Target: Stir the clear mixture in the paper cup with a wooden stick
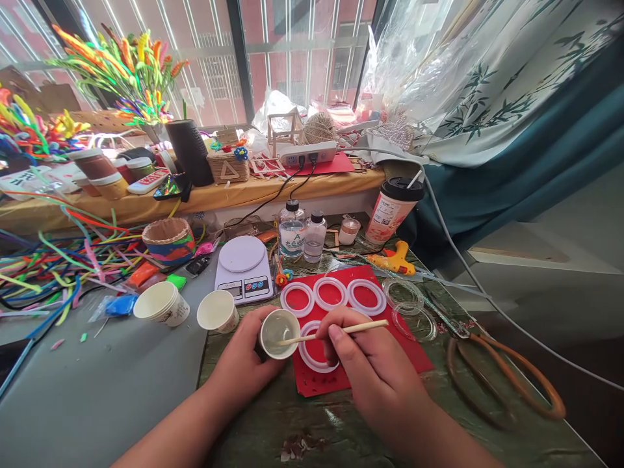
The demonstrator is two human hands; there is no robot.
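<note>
Head view: stick (pixel 361 327) slants leftward into cup (pixel 271 320).

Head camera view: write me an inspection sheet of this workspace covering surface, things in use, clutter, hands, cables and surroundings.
Surface: dark green tabletop, grey surface at left; red sheet under four white rings.
Things in use: paper cup with what looks like clear liquid; thin stick, its tip inside the cup.
Clutter: coloured strips at left; yellow glue gun and brown-handled tool at right; scale beyond the cup.
Hands: left hand holds the cup; right hand holds the stick.
Cables: black plugs in a power strip; grey cable running down the right side.
Surroundings: window ahead, curtain at right.
</note>
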